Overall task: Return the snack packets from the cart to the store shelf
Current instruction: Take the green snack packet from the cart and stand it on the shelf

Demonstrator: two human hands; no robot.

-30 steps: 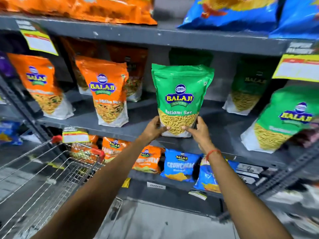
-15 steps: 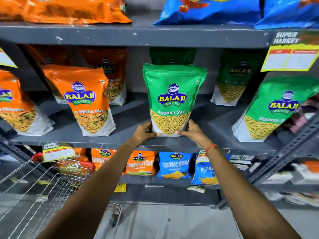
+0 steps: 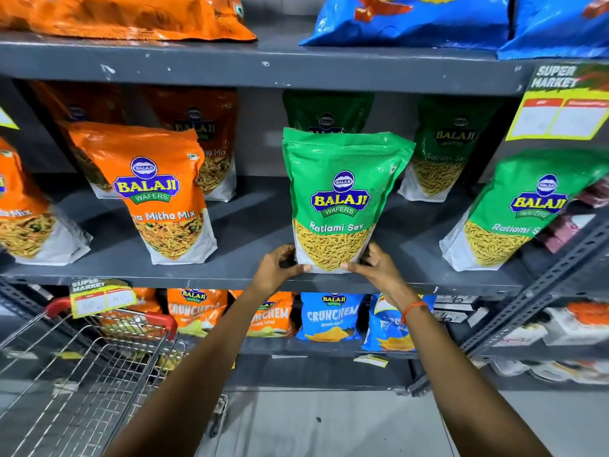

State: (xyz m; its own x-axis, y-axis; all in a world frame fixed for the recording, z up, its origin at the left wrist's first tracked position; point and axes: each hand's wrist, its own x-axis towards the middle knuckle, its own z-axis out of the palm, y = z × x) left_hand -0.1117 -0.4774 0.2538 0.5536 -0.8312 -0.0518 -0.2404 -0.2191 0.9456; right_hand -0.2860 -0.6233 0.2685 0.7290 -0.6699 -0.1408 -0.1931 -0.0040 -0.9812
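A green Ratlami Sev packet [image 3: 339, 196] stands upright at the front of the grey middle shelf [image 3: 250, 232]. My left hand [image 3: 278, 270] grips its lower left corner and my right hand [image 3: 375, 267] grips its lower right corner. More green packets stand behind it [image 3: 328, 112] and to its right [image 3: 514, 209]. The wire cart [image 3: 82, 374] with a red handle sits at the lower left; no packets show in the part of its basket that is in view.
Orange Mitha Mix packets [image 3: 155, 192] fill the shelf's left half. Orange and blue bags lie on the top shelf [image 3: 263, 65]. Crunchem packets [image 3: 329, 316] line the lower shelf. A yellow price tag [image 3: 560, 103] hangs at the upper right. Grey floor lies below.
Both hands have lowered the green packet until its base rests on the middle shelf. The view has shifted right and closer to the shelf.
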